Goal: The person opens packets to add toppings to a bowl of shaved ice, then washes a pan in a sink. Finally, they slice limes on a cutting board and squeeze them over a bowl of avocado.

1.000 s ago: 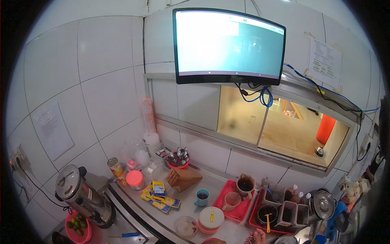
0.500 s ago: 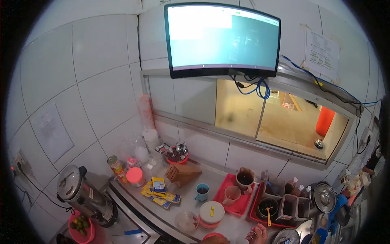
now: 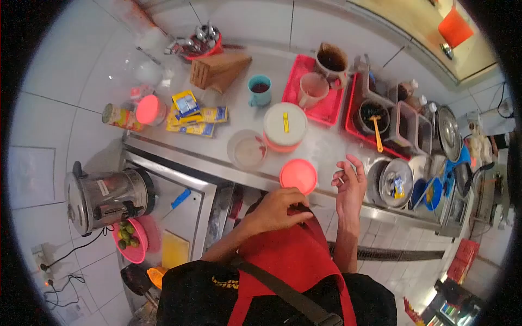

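Note:
My left hand [image 3: 280, 210] is over the upper edge of the red apron [image 3: 285, 250], just below a round pink-red lid [image 3: 298, 176]. A gap shows between its thumb and bent fingers, and I see nothing held there. To the right, my right hand [image 3: 350, 187] is raised at the counter's front edge, palm partly turned up, its loosely bent fingers apart around nothing. Behind the lid sits a tub with a pale lid [image 3: 285, 122], beside a clear round container [image 3: 247, 149]. A turquoise mug [image 3: 260, 91] with dark liquid stands farther back.
A pink tray [image 3: 326, 115] holds a cup [image 3: 313, 91] and a stained jug [image 3: 331, 61]. Right of it are a pot with a yellow spoon [image 3: 379, 136] and a metal bowl [image 3: 396, 185]. Yellow packets [image 3: 198, 118], a knife block [image 3: 215, 73] and a steel urn [image 3: 106, 198] stand left.
My view has tilted down, so the wall screen is gone and the counter sits higher in view. Both hands, barely visible at the bottom edge before, now show fully with the apron.

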{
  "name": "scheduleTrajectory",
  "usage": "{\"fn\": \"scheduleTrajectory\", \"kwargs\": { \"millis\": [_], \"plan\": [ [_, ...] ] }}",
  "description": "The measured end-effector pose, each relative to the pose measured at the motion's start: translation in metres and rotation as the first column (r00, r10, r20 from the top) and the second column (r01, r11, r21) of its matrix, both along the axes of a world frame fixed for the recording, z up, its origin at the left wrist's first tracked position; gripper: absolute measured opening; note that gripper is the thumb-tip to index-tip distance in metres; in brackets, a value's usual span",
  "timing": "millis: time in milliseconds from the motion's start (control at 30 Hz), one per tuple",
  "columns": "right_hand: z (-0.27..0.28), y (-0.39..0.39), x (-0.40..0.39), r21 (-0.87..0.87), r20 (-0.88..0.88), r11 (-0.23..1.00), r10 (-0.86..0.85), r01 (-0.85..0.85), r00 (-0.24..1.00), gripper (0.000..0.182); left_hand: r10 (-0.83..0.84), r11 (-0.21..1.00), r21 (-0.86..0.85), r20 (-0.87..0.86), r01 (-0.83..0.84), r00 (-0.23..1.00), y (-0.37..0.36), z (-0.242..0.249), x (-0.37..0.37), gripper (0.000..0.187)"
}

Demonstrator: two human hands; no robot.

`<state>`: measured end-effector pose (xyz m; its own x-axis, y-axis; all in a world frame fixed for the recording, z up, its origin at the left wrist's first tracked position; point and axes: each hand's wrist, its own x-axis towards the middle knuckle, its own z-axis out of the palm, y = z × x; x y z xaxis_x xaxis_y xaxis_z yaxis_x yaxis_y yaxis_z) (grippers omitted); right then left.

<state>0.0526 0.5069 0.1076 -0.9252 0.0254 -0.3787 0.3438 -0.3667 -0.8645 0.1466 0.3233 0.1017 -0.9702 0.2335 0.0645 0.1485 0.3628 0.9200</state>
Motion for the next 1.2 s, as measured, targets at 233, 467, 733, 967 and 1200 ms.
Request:
{"fn": "scheduleTrajectory", "kwargs": {
  "millis": [233,467,733,967,1200],
  "plan": [
    [-0.038,-0.009,0.017,0.210,0.036,0.968,0.136,-0.140,0.990,0.026,0.209,0.972,-0.129,0.069,-0.199,0.976,-0.029,-0.014,0.018,0.025],
    [-0.096,-0.018,0.013,0.955,-0.251,0.295,0.799,0.007,0.546,0.097,0.569,0.786,-0.264,-0.049,-0.560,0.821,-0.027,-0.045,0.033,0.027],
    [-0.103,-0.029,0.015,0.614,-0.116,0.457,0.859,-0.644,0.499,0.094,0.751,0.426,-0.260,-0.432,-0.866,0.499,-0.064,-0.094,-0.009,0.117],
    [-0.077,-0.065,0.011,-0.488,-0.040,0.723,0.542,-0.490,0.839,0.052,0.885,0.435,0.015,-0.195,-0.900,0.424,-0.061,-0.108,-0.001,0.121],
    [-0.107,-0.093,0.015,-0.158,-0.162,0.823,0.524,-0.546,0.836,0.047,0.878,0.406,0.023,-0.286,-0.913,0.383,-0.038,-0.090,0.055,0.122]
  ]
}}
